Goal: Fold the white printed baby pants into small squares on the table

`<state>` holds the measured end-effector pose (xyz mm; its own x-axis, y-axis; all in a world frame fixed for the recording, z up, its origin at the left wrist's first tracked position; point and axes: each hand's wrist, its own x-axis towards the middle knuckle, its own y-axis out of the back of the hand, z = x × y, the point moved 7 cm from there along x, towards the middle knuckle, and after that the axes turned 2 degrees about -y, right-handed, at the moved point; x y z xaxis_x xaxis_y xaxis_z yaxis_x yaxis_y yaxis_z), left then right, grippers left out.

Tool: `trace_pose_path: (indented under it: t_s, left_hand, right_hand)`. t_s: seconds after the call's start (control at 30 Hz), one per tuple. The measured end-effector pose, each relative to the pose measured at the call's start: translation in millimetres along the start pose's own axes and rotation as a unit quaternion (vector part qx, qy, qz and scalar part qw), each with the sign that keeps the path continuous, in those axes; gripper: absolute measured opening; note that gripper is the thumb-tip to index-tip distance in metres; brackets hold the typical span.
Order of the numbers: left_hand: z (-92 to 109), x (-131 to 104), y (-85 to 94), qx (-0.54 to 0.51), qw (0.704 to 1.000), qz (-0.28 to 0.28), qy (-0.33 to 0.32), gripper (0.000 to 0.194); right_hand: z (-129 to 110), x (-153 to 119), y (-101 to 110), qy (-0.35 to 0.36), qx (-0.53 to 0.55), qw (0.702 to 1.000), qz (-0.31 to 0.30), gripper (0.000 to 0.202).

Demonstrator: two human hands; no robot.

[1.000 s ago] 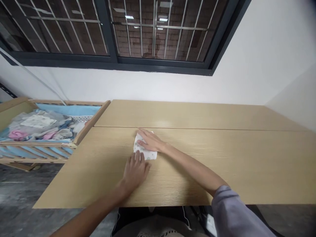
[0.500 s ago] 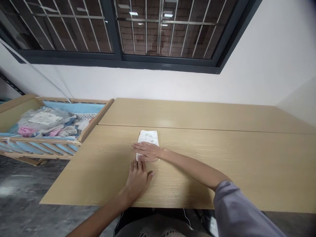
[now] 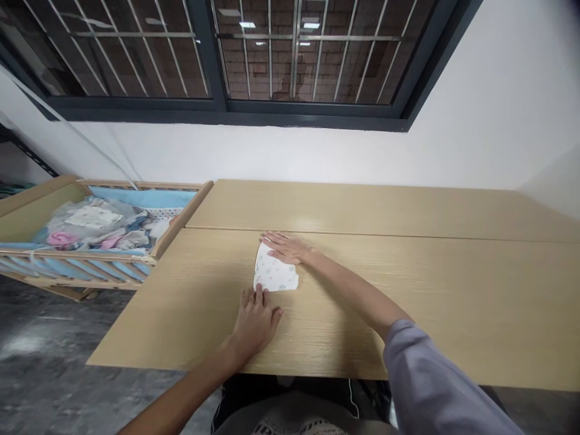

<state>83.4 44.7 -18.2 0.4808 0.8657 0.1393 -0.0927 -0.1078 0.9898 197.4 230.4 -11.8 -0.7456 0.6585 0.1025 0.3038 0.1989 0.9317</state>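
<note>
On the table lies a small piece of white cloth (image 3: 275, 275) with a faint printed pattern, folded or flat; I cannot tell which. My right hand (image 3: 286, 248) rests flat across its far edge, fingers stretched out to the left and covering that part. At the near left corner of the cloth, the fingertips of my left hand (image 3: 257, 317) press down, its palm low over the wood and the thumb spread away. Neither hand grips the cloth.
The wooden table (image 3: 408, 290) has a seam running along its length. Left of it stands a wooden crib (image 3: 167, 238) with blue lining, holding a pile of clothes (image 3: 113, 223) and a plastic bag. Behind are a white wall (image 3: 317, 154) and a barred window (image 3: 217, 109).
My right hand has slid away from me, from the middle of the cloth to its far edge, uncovering the printed surface. My left hand stays at the near corner.
</note>
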Motion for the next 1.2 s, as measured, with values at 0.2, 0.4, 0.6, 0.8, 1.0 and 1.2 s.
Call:
trace_pose_path:
  t_s: [0.2,0.4,0.6,0.8,1.0,1.2]
  left_hand:
    - [-21.8,11.3,25.3,-0.014,0.999,0.014,-0.035,0.037]
    - [-50.4,26.3,27.6,-0.096,0.986,0.054,-0.129,0.027]
    - [-57.8,37.5,11.7,-0.138,0.98,-0.01,-0.143,0.025]
    - [-58.6,39.3,12.3,-0.127,0.981,0.008,-0.15,0.023]
    - [-57.0,52.0,31.2,-0.1,0.988,0.07,-0.093,0.024]
    - [-72.4,105.4,52.6,-0.081,0.991,0.108,-0.01,0.031]
  right_hand:
    - [-35.6,-44.6,51.1,-0.06,0.027,0.99,0.126,0.057]
    - [-71.5,-96.3,37.3,-0.033,0.014,0.996,0.077,0.034]
    - [-78.0,-126.1,-3.1,-0.036,-0.098,0.989,0.104,0.028]
    - [-90.4,-128.4,-8.9,-0.037,-0.153,0.977,0.141,0.023]
    - [-82.5,-116.3,18.9,-0.119,-0.076,0.973,0.18,0.021]
    - [-34.8,-86.0,53.4,-0.226,0.0,0.943,0.246,0.025]
